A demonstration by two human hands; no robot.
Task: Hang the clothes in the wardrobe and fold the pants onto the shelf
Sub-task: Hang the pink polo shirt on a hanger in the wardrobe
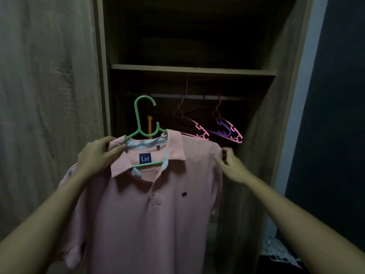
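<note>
- Wardrobe (256, 135) open, shelf (193, 69) at 12 o'clock, rail (167, 95) under it.
- Pink polo shirt (158, 224) on green hanger (138, 115), held up in front of the rail, hook not on it.
- Left hand (96, 155): fingers (116, 150) clamped on shirt shoulder and hanger arm at shirt's 10 o'clock.
- Right hand (234, 167): fingers (229, 153) pinch shoulder edge at 2 o'clock.
- Pink hangers (189, 121) and purple hanger (223, 127) on rail, bare.

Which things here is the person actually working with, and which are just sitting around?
Part of the job: pink polo shirt, green hanger inside it, left hand and right hand holding the shirt's shoulders, wardrobe rail, shelf.
Just there: pink hangers and purple hanger on the rail, orange object behind.
</note>
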